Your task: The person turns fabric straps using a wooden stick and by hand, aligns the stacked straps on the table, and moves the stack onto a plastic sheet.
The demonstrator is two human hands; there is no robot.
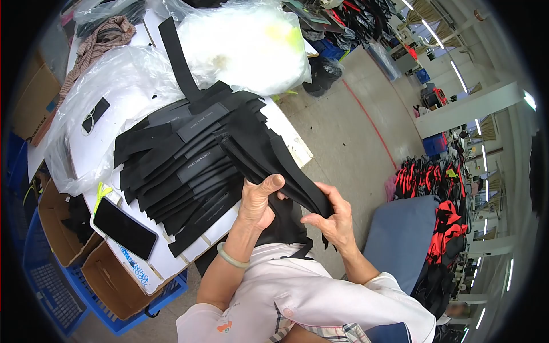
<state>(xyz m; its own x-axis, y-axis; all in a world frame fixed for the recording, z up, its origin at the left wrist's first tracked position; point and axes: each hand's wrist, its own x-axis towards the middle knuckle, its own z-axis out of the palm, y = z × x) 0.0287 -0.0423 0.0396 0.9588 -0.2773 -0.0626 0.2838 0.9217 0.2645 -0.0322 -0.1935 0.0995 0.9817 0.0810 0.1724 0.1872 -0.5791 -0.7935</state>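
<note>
The thin bunch of long, flat, black cloth strips [289, 174] slants in front of you. Its long way runs from far left down to near right. The far end hangs over the wide pile of flat black cloth strips with grey patches [189, 166], and your left hand [255, 203] is nearer to that end. The near end sits in your right hand [336, 220].

So the bunch is up in your hands. Your left hand is closed on its near edge, about halfway along, with the thumb up. Your right hand pinches the near end between fingers and thumb. Your hands are apart, with cloth between them. The pile lies ahead and left, on the white flat-topped table [290, 136].
</note>
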